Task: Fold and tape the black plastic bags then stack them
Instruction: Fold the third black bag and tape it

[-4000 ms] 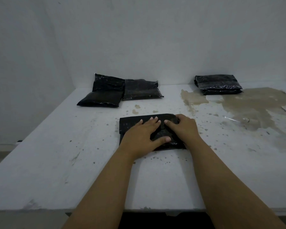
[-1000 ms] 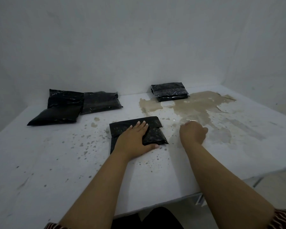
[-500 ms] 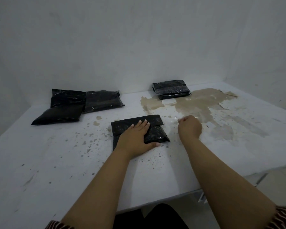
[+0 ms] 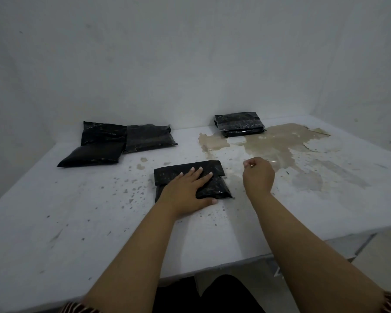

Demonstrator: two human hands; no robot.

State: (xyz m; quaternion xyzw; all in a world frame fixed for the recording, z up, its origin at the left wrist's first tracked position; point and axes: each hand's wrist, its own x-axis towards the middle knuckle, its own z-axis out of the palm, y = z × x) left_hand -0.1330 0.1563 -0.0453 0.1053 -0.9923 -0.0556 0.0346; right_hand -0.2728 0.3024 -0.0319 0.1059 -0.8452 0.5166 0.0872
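Note:
A folded black plastic bag (image 4: 215, 188) lies on the white table (image 4: 77, 211) in front of me. My left hand (image 4: 187, 190) presses flat on it, fingers straight, holding the folded flap down. To the bag's right, my right hand (image 4: 259, 175) hovers just above the table with curled fingers. It pinches a faint clear tape strip (image 4: 273, 161) that trails to the right. A stack of folded, taped black bags (image 4: 239, 124) sits at the back right by the wall.
Several unfolded black bags (image 4: 99, 143) lie overlapping at the back left. A brown patch of peeled surface (image 4: 280, 143) spreads across the table's right side. The walls close off the back and the right. The table's front edge is near my body.
My right hand left the folded bag, reached right to the tape on the table and has now lifted and drawn back toward the bag. My left hand stayed flat on the bag.

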